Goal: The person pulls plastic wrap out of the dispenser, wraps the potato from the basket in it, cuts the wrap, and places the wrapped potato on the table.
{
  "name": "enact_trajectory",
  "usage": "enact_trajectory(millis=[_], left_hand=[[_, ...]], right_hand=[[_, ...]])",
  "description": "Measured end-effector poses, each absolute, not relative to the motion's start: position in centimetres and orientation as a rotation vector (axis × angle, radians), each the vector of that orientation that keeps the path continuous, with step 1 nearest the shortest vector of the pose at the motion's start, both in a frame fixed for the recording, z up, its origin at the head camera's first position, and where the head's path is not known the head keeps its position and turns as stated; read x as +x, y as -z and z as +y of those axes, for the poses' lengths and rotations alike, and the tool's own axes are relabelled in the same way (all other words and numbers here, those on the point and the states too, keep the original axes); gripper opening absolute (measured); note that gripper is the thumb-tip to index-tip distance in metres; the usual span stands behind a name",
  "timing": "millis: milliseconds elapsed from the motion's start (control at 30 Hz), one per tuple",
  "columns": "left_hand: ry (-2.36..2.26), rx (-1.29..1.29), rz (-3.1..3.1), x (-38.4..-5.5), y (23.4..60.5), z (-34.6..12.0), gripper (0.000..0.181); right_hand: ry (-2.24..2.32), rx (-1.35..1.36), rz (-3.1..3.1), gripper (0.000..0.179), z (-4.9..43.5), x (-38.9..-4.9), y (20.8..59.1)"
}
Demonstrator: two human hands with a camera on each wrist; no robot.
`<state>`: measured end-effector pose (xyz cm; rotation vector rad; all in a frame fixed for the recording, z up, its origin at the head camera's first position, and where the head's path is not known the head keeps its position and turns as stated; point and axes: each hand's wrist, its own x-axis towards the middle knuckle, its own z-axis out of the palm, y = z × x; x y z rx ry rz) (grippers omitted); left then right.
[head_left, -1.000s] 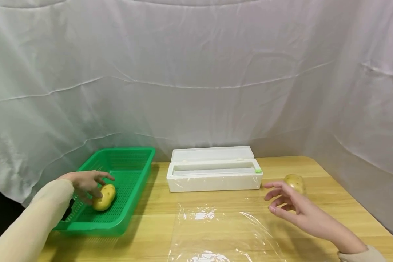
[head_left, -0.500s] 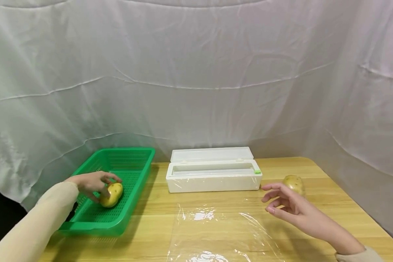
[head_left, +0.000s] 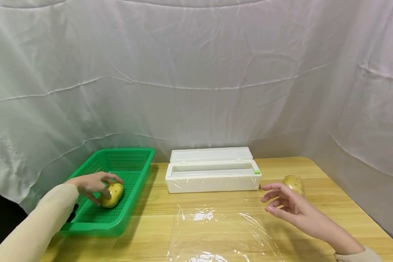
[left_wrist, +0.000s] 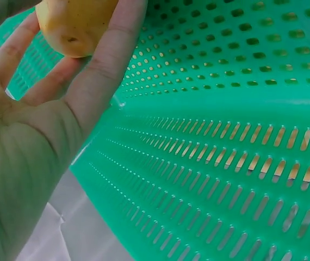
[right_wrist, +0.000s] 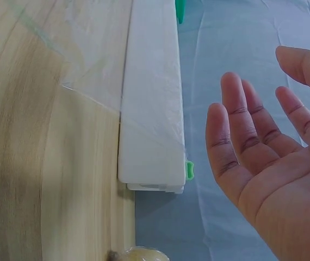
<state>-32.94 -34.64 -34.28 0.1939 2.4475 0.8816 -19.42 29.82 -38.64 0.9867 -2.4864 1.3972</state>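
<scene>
Inside the green basket [head_left: 143, 182], my left hand [head_left: 93, 185] grips a yellow potato [head_left: 112, 194] from above. The left wrist view has the thumb on one side of the potato [left_wrist: 76, 27] and fingers on the other; its top is cut off by the frame. My right hand [head_left: 294, 211] hovers over the right part of the table, its fingers loosely bent around nothing. Behind it lies a second potato [head_left: 294, 183], shiny as if wrapped in film and partly hidden by the hand. Clear plastic film [head_left: 213, 229] lies spread over the table between the hands.
A white cling film dispenser [head_left: 213, 183] stands at the back of the wooden table [head_left: 157, 218], its lid [head_left: 213, 154] raised. A small green slider [head_left: 257, 171] sits at its right end. Grey-white cloth [head_left: 196, 72] hangs behind the table and along its right side.
My left hand has closed around the potato and shifted it slightly to the right and back inside the basket. The right hand has barely moved.
</scene>
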Motion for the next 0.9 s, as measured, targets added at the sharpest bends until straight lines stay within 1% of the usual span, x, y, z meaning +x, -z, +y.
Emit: enact_trajectory(millis=[567,800,900], left_hand=[[-0.885,0.238,2.447,-33.2,34.74,-34.35,0.073],[-0.889,0.206,2.464,-33.45,35.06,-34.16,0.084],[-0.904,0.18,2.45,-33.56,35.06,-34.25,0.083]], right_hand=[[-1.398,0.938,-2.522,0.046,30.05,-19.43,38.59],[-1.396,0.914,-2.536,0.045,30.0,-19.47,38.68],[-1.398,0.908,-2.539,0.046,30.07,-19.52,38.79]])
